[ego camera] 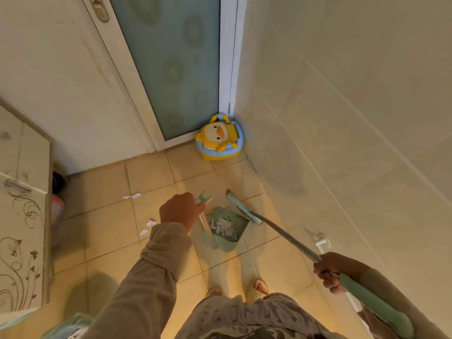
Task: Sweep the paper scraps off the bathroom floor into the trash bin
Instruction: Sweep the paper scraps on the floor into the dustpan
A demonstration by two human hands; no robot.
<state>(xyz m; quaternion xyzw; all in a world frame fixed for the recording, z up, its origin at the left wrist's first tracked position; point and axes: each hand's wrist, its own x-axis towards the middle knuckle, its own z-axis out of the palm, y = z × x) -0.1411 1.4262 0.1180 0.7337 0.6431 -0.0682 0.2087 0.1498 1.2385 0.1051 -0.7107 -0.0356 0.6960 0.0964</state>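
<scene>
My left hand (pixel 179 209) grips the top of a mint-green dustpan handle (pixel 203 201). The dustpan (pixel 226 230) stands on the tiled floor in front of my feet and holds several white paper scraps (pixel 223 227). My right hand (pixel 331 271) is closed on the long broom handle (pixel 288 237), whose green grip runs to the lower right. The broom head (pixel 242 208) rests at the dustpan's far right edge. Loose white scraps lie on the floor to the left: one pair (pixel 132 196) farther off, another cluster (pixel 148 227) near my left sleeve.
A yellow and blue child's potty (pixel 220 138) sits in the corner by the frosted glass door (pixel 176 64). A cabinet with floral decoration (pixel 22 216) stands at the left. A tiled wall (pixel 342 130) runs along the right. A bag-lined bin edge (pixel 71 326) shows at bottom left.
</scene>
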